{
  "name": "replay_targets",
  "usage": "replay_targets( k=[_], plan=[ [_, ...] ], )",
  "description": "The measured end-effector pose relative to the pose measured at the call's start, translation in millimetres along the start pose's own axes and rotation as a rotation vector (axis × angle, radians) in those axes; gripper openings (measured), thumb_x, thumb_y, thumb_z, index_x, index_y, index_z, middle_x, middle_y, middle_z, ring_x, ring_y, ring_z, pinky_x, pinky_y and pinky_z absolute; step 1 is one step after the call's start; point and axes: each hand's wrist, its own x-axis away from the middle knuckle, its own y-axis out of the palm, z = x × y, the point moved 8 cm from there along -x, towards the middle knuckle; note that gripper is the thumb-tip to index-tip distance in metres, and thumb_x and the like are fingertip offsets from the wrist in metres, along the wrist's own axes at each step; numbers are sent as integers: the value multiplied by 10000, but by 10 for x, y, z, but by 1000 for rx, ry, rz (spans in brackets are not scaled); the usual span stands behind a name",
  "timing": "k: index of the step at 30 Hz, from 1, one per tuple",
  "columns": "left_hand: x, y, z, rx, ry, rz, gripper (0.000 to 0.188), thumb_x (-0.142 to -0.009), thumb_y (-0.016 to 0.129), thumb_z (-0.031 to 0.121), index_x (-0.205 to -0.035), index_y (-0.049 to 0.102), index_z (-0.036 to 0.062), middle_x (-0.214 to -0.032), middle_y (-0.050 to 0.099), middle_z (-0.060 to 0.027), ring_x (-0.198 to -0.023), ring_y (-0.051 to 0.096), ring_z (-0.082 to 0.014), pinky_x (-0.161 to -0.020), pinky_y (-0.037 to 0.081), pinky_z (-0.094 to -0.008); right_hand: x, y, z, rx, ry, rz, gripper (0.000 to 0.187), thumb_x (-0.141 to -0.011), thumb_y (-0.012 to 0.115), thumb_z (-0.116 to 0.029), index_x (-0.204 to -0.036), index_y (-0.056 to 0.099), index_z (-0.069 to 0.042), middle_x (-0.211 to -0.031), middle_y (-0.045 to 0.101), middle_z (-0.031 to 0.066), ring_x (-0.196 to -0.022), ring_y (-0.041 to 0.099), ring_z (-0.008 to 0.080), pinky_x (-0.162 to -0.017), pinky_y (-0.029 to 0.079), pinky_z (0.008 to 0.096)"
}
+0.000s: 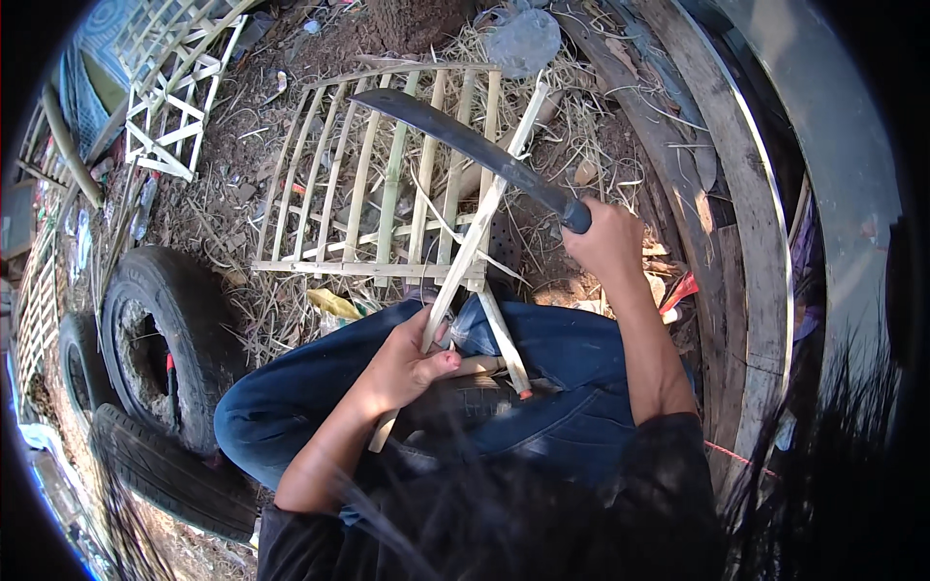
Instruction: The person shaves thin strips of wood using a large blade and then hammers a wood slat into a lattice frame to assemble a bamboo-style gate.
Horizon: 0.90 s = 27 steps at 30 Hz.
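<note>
My right hand is closed round the dark handle of a machete, its long curved blade pointing up and to the left. A pale split bamboo strip slants up from my lap, and my left hand grips it near its lower end. The blade crosses the strip's upper part; whether they touch I cannot tell. Thin shavings curl off the strip's side. Another short stick lies across my crossed legs. Beyond my knees a slatted bamboo panel rests on the ground.
Old tyres lie to my left. Weathered planks run along my right side. Shavings and litter cover the soil around a tree trunk. At the far left stands a bamboo lattice. A clear plastic bag lies beyond the panel.
</note>
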Motion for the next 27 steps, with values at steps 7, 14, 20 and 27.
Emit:
replay_targets(
  k=[7, 14, 20, 27],
  plan=[
    [-58, -175, 13, -237, 97, 128, 407, -793, 791, 201, -923, 460, 2, -699, 416, 5, -640, 361, -84, -557, 368, -257, 56, 86, -142, -59, -145, 11, 139, -648, 669, -172, -748, 668, -77, -679, 655, 147, -658, 648, 352, -620, 523, 431],
    [16, -88, -87, -185, 6, 137, 557, -739, 826, 358, -967, 455, 10, -766, 400, 14, -698, 349, -69, -575, 343, -222, 104, 188, -290, -68, -198, -25, 206, -639, 707, -218, -765, 649, -66, -679, 653, 158, -665, 656, 349, -641, 525, 430],
    [-48, 104, -103, -226, 96, 92, 438, -804, 784, 205, -992, 462, -25, -753, 402, -13, -701, 406, -82, -625, 431, -247, 242, 307, -431, -25, -330, 13, 218, -606, 713, -225, -727, 631, -64, -706, 662, 142, -656, 656, 335, -636, 512, 438],
    [-101, 4, -152, -72, -5, 109, 575, -775, 791, 405, -1010, 462, -3, -828, 389, 16, -708, 362, -72, -622, 358, -217, 200, 303, -390, -35, -333, 32, 218, -643, 688, -234, -786, 639, -76, -687, 667, 119, -638, 660, 322, -620, 508, 433]
  ],
)
